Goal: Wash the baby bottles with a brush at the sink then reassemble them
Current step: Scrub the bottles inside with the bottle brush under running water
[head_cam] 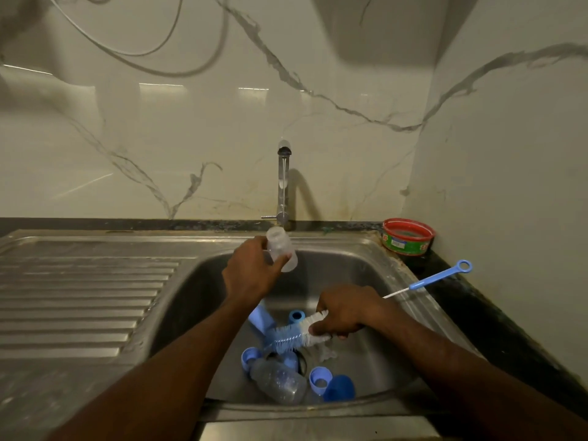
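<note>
My left hand (251, 268) holds a small clear baby bottle (281, 251) over the sink, its open mouth tilted up toward the tap (283, 183). My right hand (345, 315) grips a blue-and-white bottle brush (294, 335) low in the basin, bristles pointing left. Another clear bottle (278, 381) lies on its side at the basin's near end. Several blue caps and rings (319, 380) lie scattered around it, with a dark blue cap (340, 388) at the right.
The steel sink (394, 281) has a ribbed drainboard (82, 297) on the left. A thin blue-handled nipple brush (439, 275) rests on the sink's right rim. A red and green tub (407, 237) stands in the back right corner by the wall.
</note>
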A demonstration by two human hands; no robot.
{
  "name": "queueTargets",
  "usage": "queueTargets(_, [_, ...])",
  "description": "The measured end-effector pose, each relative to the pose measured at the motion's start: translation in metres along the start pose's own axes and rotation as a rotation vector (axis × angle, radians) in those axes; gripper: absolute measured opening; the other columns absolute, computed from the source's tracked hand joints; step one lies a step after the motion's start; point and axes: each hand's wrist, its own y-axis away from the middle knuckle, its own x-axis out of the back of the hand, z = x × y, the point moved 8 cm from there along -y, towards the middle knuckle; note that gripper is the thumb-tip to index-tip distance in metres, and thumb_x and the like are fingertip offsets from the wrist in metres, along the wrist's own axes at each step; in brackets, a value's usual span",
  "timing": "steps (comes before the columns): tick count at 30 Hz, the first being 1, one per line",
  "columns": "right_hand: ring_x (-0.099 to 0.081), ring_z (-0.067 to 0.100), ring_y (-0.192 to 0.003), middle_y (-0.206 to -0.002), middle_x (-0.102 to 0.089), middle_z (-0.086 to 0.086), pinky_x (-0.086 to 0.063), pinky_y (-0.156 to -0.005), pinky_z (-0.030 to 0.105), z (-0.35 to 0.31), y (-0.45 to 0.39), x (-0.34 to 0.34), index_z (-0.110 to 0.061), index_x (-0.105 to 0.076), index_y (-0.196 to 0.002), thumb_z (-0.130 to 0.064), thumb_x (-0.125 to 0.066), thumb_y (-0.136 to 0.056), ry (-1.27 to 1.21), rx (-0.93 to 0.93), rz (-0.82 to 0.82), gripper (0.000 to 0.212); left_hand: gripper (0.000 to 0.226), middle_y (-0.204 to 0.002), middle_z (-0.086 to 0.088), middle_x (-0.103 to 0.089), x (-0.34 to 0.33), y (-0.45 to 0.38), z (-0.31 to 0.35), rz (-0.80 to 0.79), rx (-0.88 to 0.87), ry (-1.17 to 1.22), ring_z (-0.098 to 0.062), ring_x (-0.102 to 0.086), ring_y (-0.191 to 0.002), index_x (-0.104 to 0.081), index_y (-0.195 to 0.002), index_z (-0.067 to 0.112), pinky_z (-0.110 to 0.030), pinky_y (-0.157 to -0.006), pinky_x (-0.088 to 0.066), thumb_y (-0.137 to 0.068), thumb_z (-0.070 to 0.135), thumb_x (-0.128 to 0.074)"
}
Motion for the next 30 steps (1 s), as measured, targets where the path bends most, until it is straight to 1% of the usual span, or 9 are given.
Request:
queueTargets(3, [-0.062, 0.002, -0.064, -0.060, -0.067, -0.009, -0.054, -0.084, 0.034, 0.000, -0.001, -0.001, -0.025, -0.065, -0.073, -0.062, -0.059, -0.090, 0.016, 0.005, 0.006, 0.042, 0.043, -0.107, 0.004, -0.069, -0.016, 0.007, -0.006, -0.192, 0.026, -0.173, -0.006, -0.056, -0.084, -0.062, -0.111, 0.026, -0.024, -0.076, -0.044, -0.085, 0.058, -0.072])
queueTargets(7, [-0.062, 0.001, -0.062, -0.061, -0.068, -0.009, -0.054, -0.084, 0.034, 0.001, 0.000, -0.001, -0.024, -0.066, -0.077, -0.062, -0.059, -0.090, -0.008, 0.004, -0.002, 0.040, 0.046, -0.109, 0.009, -0.064, -0.002, 0.000, -0.002, -0.038, 0.020, -0.050, -0.010, -0.060, -0.093, -0.062, -0.118, 0.026, -0.026, -0.079, -0.045, -0.085, 0.057, -0.072])
queueTargets(10, [-0.060, 0.000, -0.060, -0.064, -0.069, -0.009, -0.054, -0.081, 0.032, 0.000, 0.002, -0.001, -0.025, -0.066, -0.076, -0.061, -0.059, -0.091, -0.001, 0.003, 0.000, 0.040, 0.040, -0.100, 0.008, -0.066, -0.012, 0.006, -0.011, -0.200, 0.071, -0.187, -0.005, -0.055, -0.081, -0.061, -0.106, 0.027, -0.024, -0.073, -0.043, -0.086, 0.060, -0.070])
queueTargets(14, [-0.060, -0.001, -0.059, -0.061, -0.066, -0.011, -0.052, -0.079, 0.031, 0.000, 0.004, 0.001, -0.026, -0.061, -0.071, -0.061, -0.060, -0.090, -0.013, 0.002, 0.001, 0.039, 0.044, -0.104, 0.008, -0.064, -0.003, 0.002, -0.011, -0.072, 0.055, -0.100, -0.006, -0.054, -0.086, -0.061, -0.113, 0.026, -0.025, -0.076, -0.043, -0.086, 0.060, -0.070])
queueTargets(18, [-0.059, -0.001, -0.059, -0.058, -0.065, -0.011, -0.050, -0.075, 0.031, -0.001, 0.002, -0.002, -0.026, -0.061, -0.069, -0.060, -0.060, -0.091, -0.007, 0.011, -0.008, 0.041, 0.045, -0.099, 0.006, -0.066, -0.019, 0.008, -0.013, -0.249, 0.040, -0.247, -0.006, -0.057, -0.082, -0.063, -0.109, 0.025, -0.023, -0.072, -0.044, -0.083, 0.060, -0.073])
queueTargets(22, [-0.061, -0.001, -0.058, -0.058, -0.065, -0.011, -0.049, -0.071, 0.029, 0.000, 0.002, -0.002, -0.025, -0.063, -0.072, -0.059, -0.061, -0.092, -0.027, 0.011, -0.016, 0.039, 0.046, -0.105, 0.007, -0.065, -0.005, 0.001, -0.007, -0.065, 0.021, -0.113, -0.009, -0.059, -0.090, -0.062, -0.115, 0.026, -0.025, -0.076, -0.044, -0.084, 0.056, -0.074])
queueTargets(25, [-0.059, -0.002, -0.056, -0.056, -0.065, -0.011, -0.046, -0.067, 0.027, 0.000, 0.003, -0.002, -0.025, -0.065, -0.076, -0.058, -0.060, -0.092, -0.021, 0.011, -0.014, 0.037, 0.043, -0.099, 0.006, -0.068, -0.017, 0.007, -0.016, -0.233, 0.055, -0.248, -0.006, -0.057, -0.080, -0.063, -0.104, 0.026, -0.024, -0.072, -0.044, -0.081, 0.061, -0.074])
queueTargets(29, [-0.060, -0.001, -0.058, -0.059, -0.066, -0.011, -0.053, -0.079, 0.031, 0.000, 0.003, -0.001, -0.025, -0.065, -0.074, -0.060, -0.060, -0.091, -0.019, 0.013, -0.012, 0.039, 0.048, -0.106, 0.008, -0.067, -0.005, 0.002, -0.010, -0.058, 0.037, -0.105, -0.010, -0.062, -0.091, -0.063, -0.114, 0.025, -0.026, -0.076, -0.046, -0.083, 0.060, -0.073])
queueTargets(30, [-0.060, -0.001, -0.058, -0.059, -0.066, -0.011, -0.054, -0.081, 0.032, -0.001, 0.003, 0.000, -0.025, -0.064, -0.073, -0.060, -0.060, -0.091, -0.015, 0.015, -0.011, 0.039, 0.048, -0.104, 0.009, -0.068, -0.006, 0.002, -0.008, -0.082, 0.039, -0.110, -0.009, -0.062, -0.090, -0.063, -0.112, 0.025, -0.026, -0.076, -0.047, -0.083, 0.061, -0.073])
